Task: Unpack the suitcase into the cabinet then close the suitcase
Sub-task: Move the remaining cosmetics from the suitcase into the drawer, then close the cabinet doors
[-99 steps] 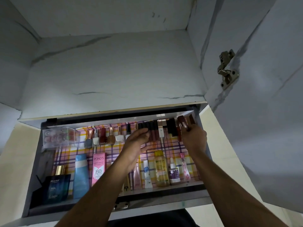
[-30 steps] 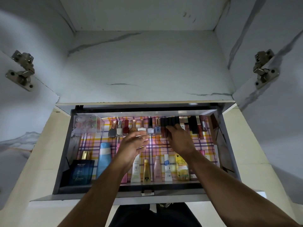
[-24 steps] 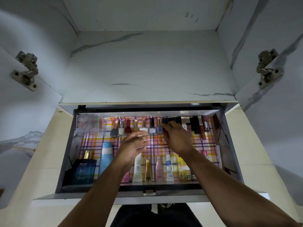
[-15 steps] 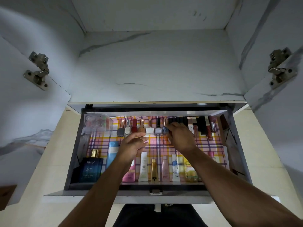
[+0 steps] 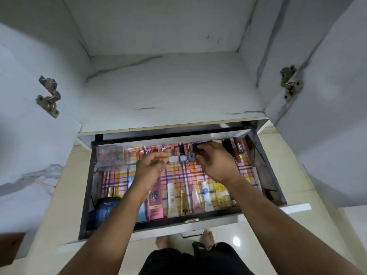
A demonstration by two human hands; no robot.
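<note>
in the cabinet's open drawer (image 5: 87, 187), the right hand (image 5: 216, 165) has slid leftward along the back row and now pinches a dark lipstick (image 5: 196, 153) beside the nail polishes (image 5: 183, 158), while the left hand (image 5: 151, 167) hovers loosely curled, holding nothing, so arranging seems nearly done; no suitcase shows.

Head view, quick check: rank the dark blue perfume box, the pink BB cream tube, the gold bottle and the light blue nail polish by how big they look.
1. Dark blue perfume box
2. Pink BB cream tube
3. Gold bottle
4. Light blue nail polish

The nail polish stands in the far row, so distance shrinks it somewhat.
</note>
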